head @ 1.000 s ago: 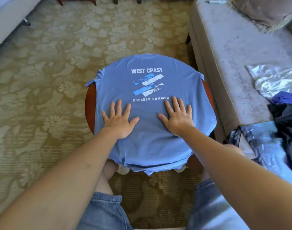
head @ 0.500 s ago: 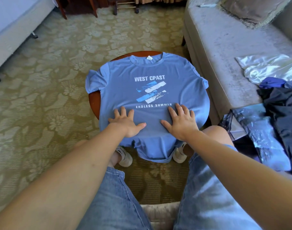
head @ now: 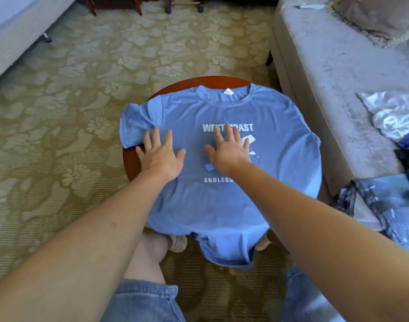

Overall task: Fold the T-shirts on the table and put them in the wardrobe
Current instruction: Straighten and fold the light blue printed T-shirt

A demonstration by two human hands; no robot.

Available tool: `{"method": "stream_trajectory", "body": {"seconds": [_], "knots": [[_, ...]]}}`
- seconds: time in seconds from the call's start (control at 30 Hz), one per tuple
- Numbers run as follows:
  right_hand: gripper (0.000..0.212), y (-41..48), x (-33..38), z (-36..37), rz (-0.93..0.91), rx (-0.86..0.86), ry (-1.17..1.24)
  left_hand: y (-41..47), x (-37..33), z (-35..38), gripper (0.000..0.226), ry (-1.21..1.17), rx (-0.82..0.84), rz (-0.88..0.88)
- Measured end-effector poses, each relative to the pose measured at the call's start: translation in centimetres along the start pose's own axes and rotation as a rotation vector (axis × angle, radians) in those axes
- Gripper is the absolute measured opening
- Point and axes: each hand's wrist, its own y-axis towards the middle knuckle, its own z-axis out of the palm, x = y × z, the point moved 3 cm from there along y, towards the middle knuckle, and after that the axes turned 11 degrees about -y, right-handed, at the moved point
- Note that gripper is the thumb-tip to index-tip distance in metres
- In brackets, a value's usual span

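One blue T-shirt (head: 222, 205) lies spread face up over the round wooden counter (head: 130, 165), its collar at the far side and its hem hanging off the near edge. Patterned carpet (head: 66, 117) stretches away to the left. The left hand (head: 160, 158) presses flat beside the sleeve, fingers (head: 156, 138) straight and spread apart. The right hand (head: 229, 153) covers the white chest lettering, splayed the same way and gripping nothing. Just right of the counter stands a grey sofa (head: 326, 89) with a white satin cloth (head: 394, 112) and dark garments (head: 408, 156) heaped on it.
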Motion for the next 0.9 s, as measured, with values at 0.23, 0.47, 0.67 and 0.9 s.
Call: {"method": "stream_trajectory", "body": {"seconds": [0.23,0.47,0.67,0.9], "knots": [[0.069,5.6,-1.2,1.2,0.021,-0.094,-0.161,4.4,0.6,0.8,0.065,-0.086,-0.211,0.082],[0.072,6.1,-3.0,1.0,0.024,-0.071,-0.201,5.1,0.8,0.8,0.060,-0.230,-0.296,0.013],[0.072,4.5,-3.5,1.0,0.003,-0.050,-0.205,3.1,0.6,0.1,0.068,-0.011,-0.145,-0.019],[0.068,4.3,-1.7,-0.9,0.043,-0.157,-0.218,5.3,5.0,-3.5,0.052,-0.198,-0.314,-0.141]]}}
